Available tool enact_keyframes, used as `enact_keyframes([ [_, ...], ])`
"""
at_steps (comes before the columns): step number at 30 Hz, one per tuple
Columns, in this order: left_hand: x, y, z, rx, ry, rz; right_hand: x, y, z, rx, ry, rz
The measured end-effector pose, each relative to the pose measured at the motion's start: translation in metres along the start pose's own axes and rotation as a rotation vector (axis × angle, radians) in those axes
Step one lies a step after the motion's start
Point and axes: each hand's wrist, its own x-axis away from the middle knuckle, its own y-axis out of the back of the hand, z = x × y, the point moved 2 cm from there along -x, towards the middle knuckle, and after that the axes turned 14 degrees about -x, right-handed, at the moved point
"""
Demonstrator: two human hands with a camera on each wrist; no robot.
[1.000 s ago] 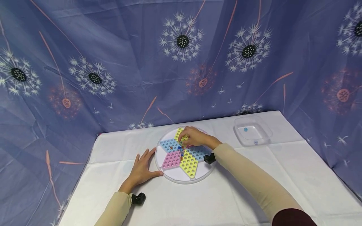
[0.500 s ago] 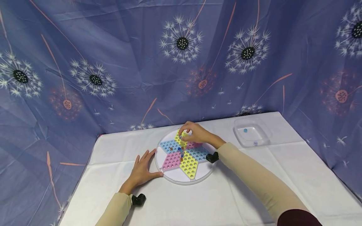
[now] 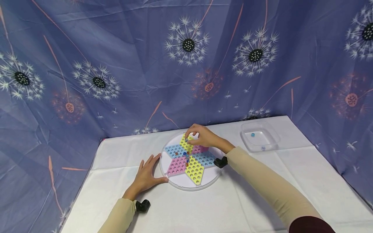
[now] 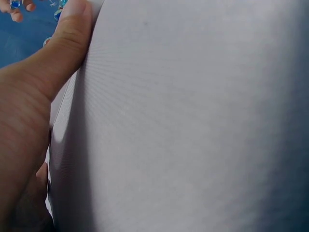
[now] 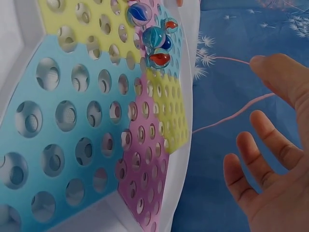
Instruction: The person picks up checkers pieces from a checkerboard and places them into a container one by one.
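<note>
On the white cloth lies a round Chinese checkers board (image 3: 180,180) with a star of yellow, blue and pink points full of holes. Above its far yellow point, my right hand (image 3: 203,136) pinches a blue glass marble (image 3: 186,140); the right wrist view shows its fingers beside the board but not this marble. My left hand (image 3: 145,177) spreads its fingers along the board's left edge, thumb (image 4: 72,36) against the rim. Near the centre sit several marbles, among them a teal one (image 5: 153,36) and a red-and-clear one (image 5: 159,58). A reddish marble (image 3: 176,154) sits apart on the left blue point.
A clear plastic container (image 3: 260,150) stands at the back right, with a light blue marble (image 3: 253,135) and a pale one (image 3: 263,148) in it. Behind the table hangs a blue dandelion-print curtain (image 3: 140,71).
My right hand has risen from near the board's centre toward the far yellow point, a blue marble now showing at its fingertips. My left hand stays at the board's edge.
</note>
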Motion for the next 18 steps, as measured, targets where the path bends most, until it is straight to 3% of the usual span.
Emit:
enact_keyframes([
  [18, 0.0, -0.001, 0.001, 0.002, 0.008, 0.014, 0.016, 0.029, 0.001, 0.011, 0.022, -0.055],
])
